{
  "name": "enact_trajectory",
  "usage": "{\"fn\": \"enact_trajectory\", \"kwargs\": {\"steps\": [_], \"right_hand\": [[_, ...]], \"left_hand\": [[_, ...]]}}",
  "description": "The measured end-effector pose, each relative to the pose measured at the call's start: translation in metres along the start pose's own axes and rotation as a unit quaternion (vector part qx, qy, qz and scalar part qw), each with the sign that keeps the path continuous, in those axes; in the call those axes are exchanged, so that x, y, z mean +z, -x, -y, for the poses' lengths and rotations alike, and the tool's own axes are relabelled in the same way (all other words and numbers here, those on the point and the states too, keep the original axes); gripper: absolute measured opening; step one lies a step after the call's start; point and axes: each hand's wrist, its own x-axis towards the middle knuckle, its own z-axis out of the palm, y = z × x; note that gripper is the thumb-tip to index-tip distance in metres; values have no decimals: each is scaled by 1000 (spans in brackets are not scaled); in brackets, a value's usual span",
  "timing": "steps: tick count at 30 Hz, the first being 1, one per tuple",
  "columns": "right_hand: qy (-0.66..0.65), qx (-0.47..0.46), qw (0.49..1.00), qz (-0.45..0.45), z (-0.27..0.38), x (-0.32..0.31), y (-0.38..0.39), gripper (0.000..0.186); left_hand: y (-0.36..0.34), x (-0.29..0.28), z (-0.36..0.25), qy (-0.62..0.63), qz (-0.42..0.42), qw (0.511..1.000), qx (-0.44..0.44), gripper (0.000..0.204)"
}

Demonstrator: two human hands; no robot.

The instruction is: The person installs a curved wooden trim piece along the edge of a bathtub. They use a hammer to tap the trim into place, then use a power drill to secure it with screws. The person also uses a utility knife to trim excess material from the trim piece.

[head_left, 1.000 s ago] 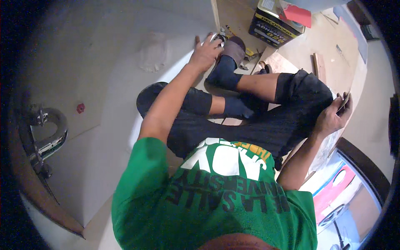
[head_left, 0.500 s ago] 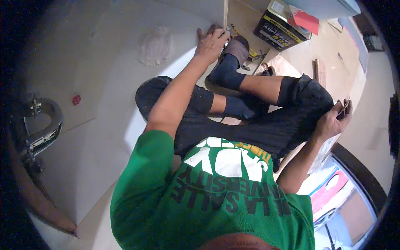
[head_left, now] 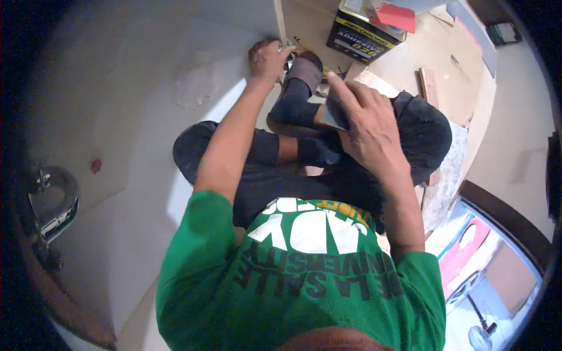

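My left hand (head_left: 269,61) rests against the lower end of a pale upright panel edge (head_left: 280,23), its thumb stretched out beside that edge. Its other fingers are bent back and dark against the glossy surface, partly hidden. Over my crossed legs, my right hand (head_left: 372,126) is closed on a thin flat dark piece (head_left: 336,116) with a lighter edge. The hand is slightly blurred, and the exact kind of piece does not show. My foot in a grey-brown sock cover (head_left: 305,73) is close beside my left hand.
A black-and-yellow adhesive can (head_left: 363,41) stands beyond my foot, with a red sheet (head_left: 395,16) on top. Wooden strips (head_left: 428,88) lie to its right. At far left are a curved metal fitting (head_left: 63,207) and a red scrap (head_left: 96,166). A doorway (head_left: 497,257) opens at lower right.
My right hand has swung from the far right beyond my knee in over my legs, with the flat piece in it. My left hand stays at the panel edge while the view has shifted.
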Motion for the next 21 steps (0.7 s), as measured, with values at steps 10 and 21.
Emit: {"fn": "enact_trajectory", "kwargs": {"steps": [10,21], "right_hand": [[-84,39,995,-31,-2,60,-17,64],[-504,409,758,-70,-22,150,-45,38]], "left_hand": [[-12,-11,13,-57,105,993,16,37],[-23,-6,6,-27,117,987,-102,41]]}}
